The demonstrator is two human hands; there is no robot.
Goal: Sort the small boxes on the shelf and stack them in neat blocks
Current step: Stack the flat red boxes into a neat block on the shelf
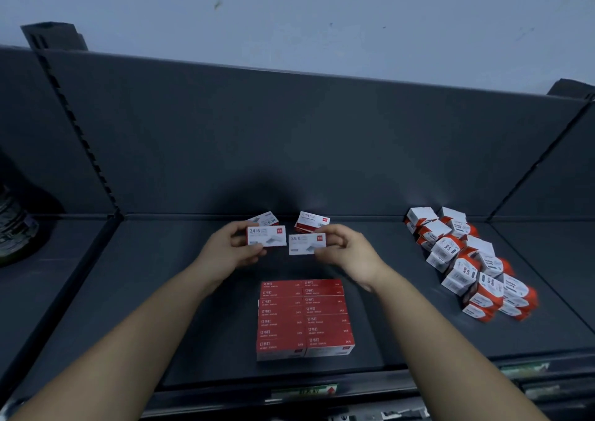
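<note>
My left hand [232, 249] holds a small white staple box marked 24/6 [266, 236] by its left end, face toward me. My right hand [346, 250] pinches a second box of the same kind [306, 244] by its right end. The two boxes hang side by side above the dark shelf [135, 292]. Behind them two more small boxes lie loose, one white [264, 219] and one with a red side [311, 221]. In front of my hands stands a neat block of red staple boxes [304, 317], two columns wide.
A loose heap of white and red boxes [467, 259] fills the right side of the shelf. The shelf's back panel [289, 147] rises behind. A dark object [14, 224] sits on the neighbouring shelf at far left. The shelf's front edge [306, 391] carries price labels.
</note>
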